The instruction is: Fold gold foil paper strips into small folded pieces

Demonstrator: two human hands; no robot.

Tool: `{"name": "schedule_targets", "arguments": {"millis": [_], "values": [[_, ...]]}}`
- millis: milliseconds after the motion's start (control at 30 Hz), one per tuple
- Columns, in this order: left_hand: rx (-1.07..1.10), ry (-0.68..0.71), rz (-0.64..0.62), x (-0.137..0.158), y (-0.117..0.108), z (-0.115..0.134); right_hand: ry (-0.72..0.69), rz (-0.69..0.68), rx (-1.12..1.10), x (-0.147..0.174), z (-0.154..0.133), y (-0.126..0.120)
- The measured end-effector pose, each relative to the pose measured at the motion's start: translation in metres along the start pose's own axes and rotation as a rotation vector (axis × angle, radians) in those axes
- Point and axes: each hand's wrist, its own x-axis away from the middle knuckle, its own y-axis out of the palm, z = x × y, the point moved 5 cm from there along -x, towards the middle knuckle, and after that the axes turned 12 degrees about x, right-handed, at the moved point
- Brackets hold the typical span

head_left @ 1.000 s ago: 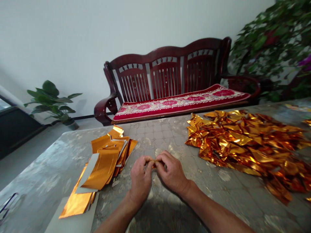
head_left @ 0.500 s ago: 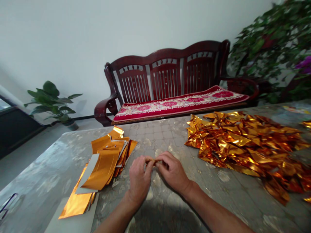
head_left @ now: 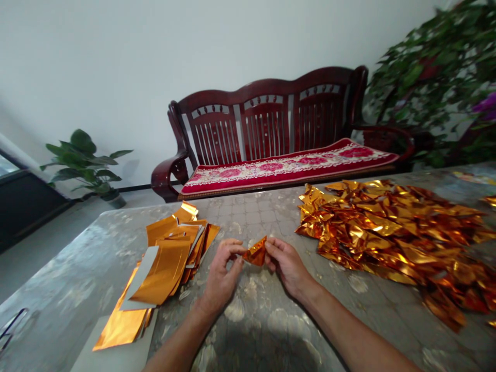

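A small folded piece of gold foil paper (head_left: 256,252), pointed at its ends, is held between my two hands just above the table. My right hand (head_left: 285,264) pinches its right end between thumb and fingers. At the left tip, my left hand (head_left: 225,268) has thumb and index finger on either side of the foil, in a light pinch. To the left of my left hand lies a loose stack of flat gold foil sheets (head_left: 165,268) with pale backs. On the right is a large heap of folded gold foil pieces (head_left: 372,227).
The table (head_left: 248,212) has a grey patterned cover. A pale flat sheet (head_left: 89,343) lies beneath the stack, with a dark-rimmed object (head_left: 13,325) at the left edge. Behind stand a dark wooden bench (head_left: 267,116) with a red cushion and potted plants (head_left: 87,160).
My hands have moved slightly apart. The foil piece, mostly hidden by my fingers before, now shows as a wider folded shape between them. The stack and heap look the same.
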Motion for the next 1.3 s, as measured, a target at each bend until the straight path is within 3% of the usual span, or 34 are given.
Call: {"name": "schedule_targets", "arguments": {"millis": [167, 400, 800, 933, 1033, 1100, 1200, 1300], "values": [[0.089, -0.026, 0.015, 0.001, 0.004, 0.002, 0.008, -0.019, -0.002, 0.001, 0.000, 0.002], [0.256, -0.325, 0.158, 0.008, 0.013, -0.014, -0.015, 0.105, 0.013, 0.002, -0.001, 0.001], [0.350, -0.461, 0.231, 0.010, 0.016, -0.025, -0.032, 0.167, 0.074, 0.006, -0.003, 0.004], [0.297, -0.415, 0.252, 0.011, 0.013, -0.026, -0.027, 0.172, 0.109, 0.005, 0.002, 0.005], [0.111, -0.345, 0.278, 0.010, 0.004, -0.024, -0.054, 0.194, 0.154, 0.004, 0.007, 0.003], [-0.061, -0.256, 0.279, 0.008, -0.001, -0.018, -0.160, 0.292, 0.245, 0.006, 0.003, -0.002], [-0.298, -0.091, 0.222, 0.007, -0.003, -0.007, -0.433, 0.423, 0.541, 0.017, -0.016, -0.004], [-0.510, 0.042, 0.131, 0.008, 0.002, 0.003, -0.659, 0.380, 0.793, 0.029, -0.034, 0.009]]}}
